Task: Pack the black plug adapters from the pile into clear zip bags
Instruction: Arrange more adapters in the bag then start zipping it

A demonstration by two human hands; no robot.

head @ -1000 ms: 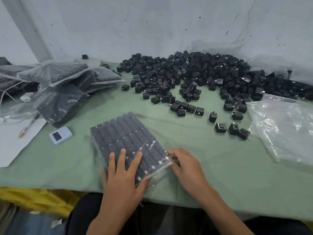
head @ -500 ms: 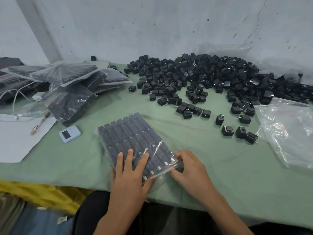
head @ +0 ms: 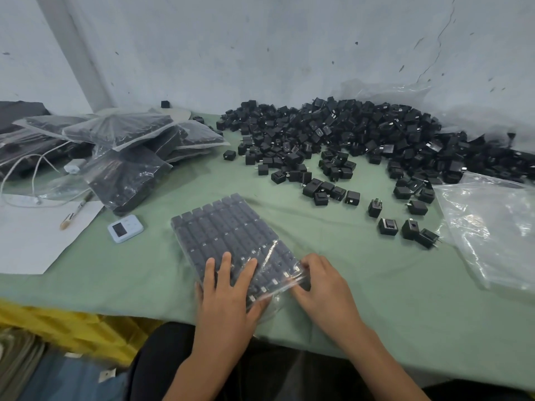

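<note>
Green tablecloth (head: 362, 285), zip bag (head: 202, 227), adapters (head: 246, 218) gridded inside

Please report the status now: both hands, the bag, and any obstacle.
Left grip flat, pressing filled zip bag. Right grip pinches its near edge. Loose adapters lie apart; nothing blocks.

left hand (head: 225, 293) flat on filled zip bag (head: 228, 227), right hand (head: 325, 286) pinching its near corner, adapter pile (head: 347, 134) behind

A pale-blue device (head: 125, 228) lies beside white paper (head: 31, 238) carrying a pen (head: 75, 210).
</note>
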